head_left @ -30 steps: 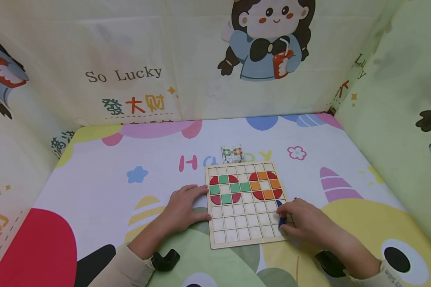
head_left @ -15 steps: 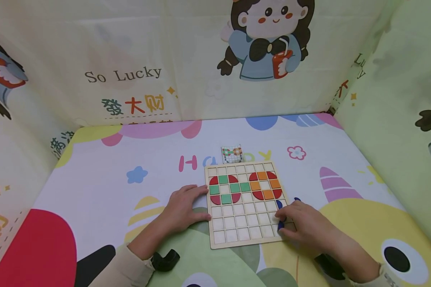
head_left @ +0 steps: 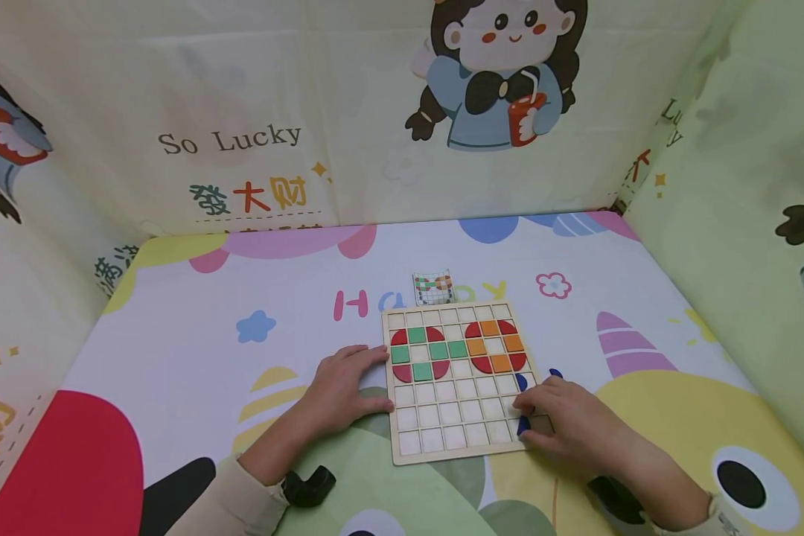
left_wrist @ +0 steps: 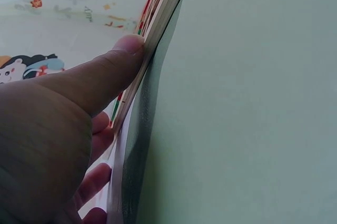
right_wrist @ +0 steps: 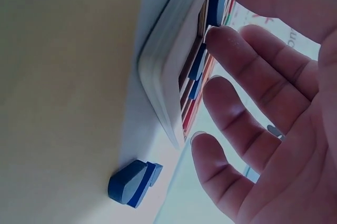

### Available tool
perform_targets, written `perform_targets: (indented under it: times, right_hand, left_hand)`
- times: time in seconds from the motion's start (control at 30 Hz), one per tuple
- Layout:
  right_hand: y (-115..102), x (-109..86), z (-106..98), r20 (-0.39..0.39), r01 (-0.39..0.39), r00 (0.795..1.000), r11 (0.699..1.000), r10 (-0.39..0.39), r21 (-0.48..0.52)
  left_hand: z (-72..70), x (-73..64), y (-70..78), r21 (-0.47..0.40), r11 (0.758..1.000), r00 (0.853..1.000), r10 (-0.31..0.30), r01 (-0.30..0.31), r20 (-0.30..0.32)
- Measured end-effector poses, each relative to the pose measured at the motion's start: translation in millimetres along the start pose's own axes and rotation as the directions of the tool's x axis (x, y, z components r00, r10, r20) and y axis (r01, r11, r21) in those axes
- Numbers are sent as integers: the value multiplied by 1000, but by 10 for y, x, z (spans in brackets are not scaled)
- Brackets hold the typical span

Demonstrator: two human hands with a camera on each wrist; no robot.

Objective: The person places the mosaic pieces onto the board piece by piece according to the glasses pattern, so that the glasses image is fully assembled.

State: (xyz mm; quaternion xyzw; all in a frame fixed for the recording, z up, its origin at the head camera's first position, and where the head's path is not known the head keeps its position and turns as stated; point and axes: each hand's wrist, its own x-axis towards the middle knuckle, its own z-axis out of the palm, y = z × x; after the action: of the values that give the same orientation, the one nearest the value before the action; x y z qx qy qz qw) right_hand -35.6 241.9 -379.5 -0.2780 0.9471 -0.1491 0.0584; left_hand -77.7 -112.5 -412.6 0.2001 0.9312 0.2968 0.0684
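Note:
A square wooden grid board (head_left: 455,451) holds red, green and orange tiles in its far rows. Along its left edge rests my left hand (head_left: 348,387), its thumb (left_wrist: 108,71) against the board's side and its fingers slightly bent beside it. At the near right corner, my right hand (head_left: 569,417) pinches a blue piece (right_wrist: 216,2) between thumb and forefinger, low over a cell. Its other fingers hang loosely bent. A blue rounded piece (head_left: 521,383) lies in a right-column cell farther up. The right wrist view shows another blue piece (right_wrist: 197,66) just beyond the fingertips.
Loose blue pieces (right_wrist: 129,184) lie on the table right of the board, partly behind the right hand in the head view. A small pattern card (head_left: 434,288) lies at the board's far edge. Printed cloth walls (head_left: 348,112) enclose the table's back and sides.
My right hand has shifted slightly toward the near left, and the blue piece between its fingers has come down nearer the corner cell. My left hand and the board have stayed put.

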Motion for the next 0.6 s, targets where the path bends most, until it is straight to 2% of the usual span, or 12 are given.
perform_targets:
  times: [0.2, 0.37, 0.6]
  right_hand:
    - [10, -3, 1, -17, 20, 1000, 999, -19, 32]
    - [7, -9, 4, 3, -10, 1000, 998, 10, 67]
    - [-4, 0, -18, 19, -32, 999, 998, 31, 58]
  left_hand:
    - [-1, -2, -4, 1, 1000, 1000, 6, -6, -4]
    - [2, -4, -7, 0, 1000, 1000, 3, -3, -1]
    - [2, 0, -12, 1, 1000, 1000, 6, -6, -3]
